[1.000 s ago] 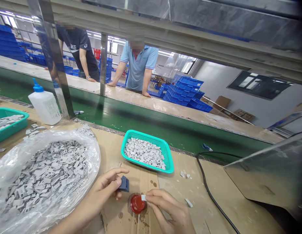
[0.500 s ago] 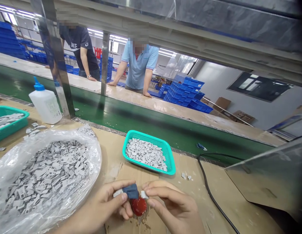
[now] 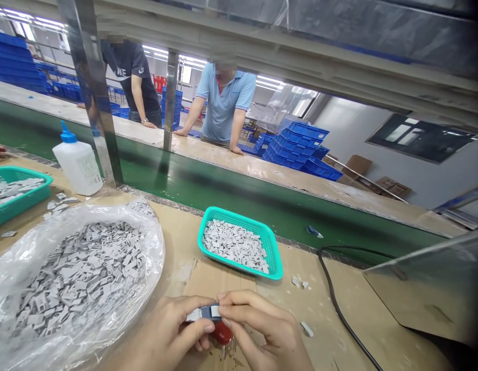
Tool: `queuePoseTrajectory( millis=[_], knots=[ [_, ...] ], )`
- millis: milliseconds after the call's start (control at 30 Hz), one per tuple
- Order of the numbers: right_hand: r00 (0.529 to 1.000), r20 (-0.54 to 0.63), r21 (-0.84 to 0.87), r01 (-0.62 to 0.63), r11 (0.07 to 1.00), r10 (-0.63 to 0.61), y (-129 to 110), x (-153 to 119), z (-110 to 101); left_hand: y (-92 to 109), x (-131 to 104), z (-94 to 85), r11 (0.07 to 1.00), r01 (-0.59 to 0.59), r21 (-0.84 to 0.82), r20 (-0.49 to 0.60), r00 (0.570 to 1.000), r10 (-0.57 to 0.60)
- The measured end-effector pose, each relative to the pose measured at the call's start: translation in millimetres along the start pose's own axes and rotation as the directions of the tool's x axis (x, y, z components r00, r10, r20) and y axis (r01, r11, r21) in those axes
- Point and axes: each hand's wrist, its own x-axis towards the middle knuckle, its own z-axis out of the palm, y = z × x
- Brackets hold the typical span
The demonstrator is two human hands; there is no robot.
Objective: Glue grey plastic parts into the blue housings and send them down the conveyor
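My left hand [image 3: 169, 330] is closed on a small dark blue plastic part [image 3: 206, 313], from whose left end a light grey piece [image 3: 193, 315] sticks out. With fingertips pinched, my right hand [image 3: 264, 327] presses a small whitish plastic piece [image 3: 215, 310] against the right end of the blue part. Just below both hands is a round red thing [image 3: 223, 334], partly hidden by the fingers, with wet-looking spots around it. Beyond the hands stands a turquoise basket [image 3: 277, 260] full of small grey-white plastic pieces [image 3: 235, 245].
At left lies a clear plastic bag [image 3: 156, 242] heaped with grey pieces. A blue-capped bottle [image 3: 79, 167] stands by a metal post [image 3: 103, 108]; another green basket [image 3: 41, 193] is left of it. A black cable [image 3: 335, 304] crosses at right. Two people lean beyond the green belt [image 3: 177, 175].
My right hand has brought the whitish piece against the blue part; before, a gap lay between them. The blue scrap on the belt has shifted left. A loose grey piece now shows right of my hand.
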Motion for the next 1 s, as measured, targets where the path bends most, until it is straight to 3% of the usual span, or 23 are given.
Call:
queuePoseTrajectory(
  millis=[167,300,400,467,533,633,733,867,1000],
  knots=[
    [0.99,0.048,0.007,0.13,0.991,-0.13,-0.3,0.5,-1.8,8.6,-0.1,-3.3,0.984,-0.07,0.164,0.016,0.998,0.068],
    [0.977,0.102,0.014,0.187,0.982,-0.188,5.7,-5.2,0.1,10.5,-2.3,-5.7,0.981,-0.09,0.173,0.028,0.996,0.087],
    [0.961,-0.019,-0.086,0.273,0.958,-0.275,8.3,-9.6,7.9,7.9,-3.3,-4.1,0.993,-0.095,0.073,0.01,0.995,0.095],
    [0.921,-0.164,-0.194,0.321,0.927,-0.353,4.6,-10.2,13.9,4.2,-2.6,0.3,0.984,-0.065,-0.166,-0.052,0.997,0.057],
    [0.869,-0.277,-0.293,0.33,0.897,-0.41,-3.4,-8.3,18.3,1.0,-1.1,6.4,0.865,-0.019,-0.501,-0.107,0.993,-0.041],
    [0.836,-0.308,-0.383,0.327,0.864,-0.454,-15.7,-2.7,20.2,1.1,1.9,14.7,0.555,0.051,-0.83,-0.056,0.983,-0.174],
    [0.848,-0.303,-0.316,0.342,0.885,-0.435,-17.8,1.6,18.3,4.8,4.6,19.3,0.4,0.095,-0.912,0.015,0.98,-0.198],
    [0.929,-0.297,-0.115,0.195,0.974,-0.221,-7.2,-1.3,14.5,5.4,6.9,21.8,0.294,0.124,-0.948,0.048,0.966,-0.254],
    [0.963,-0.266,0.036,0.056,0.998,-0.044,-0.1,-9.1,13.6,4.9,8.2,22.6,0.229,0.16,-0.96,0.09,0.953,-0.288]
  ],
)
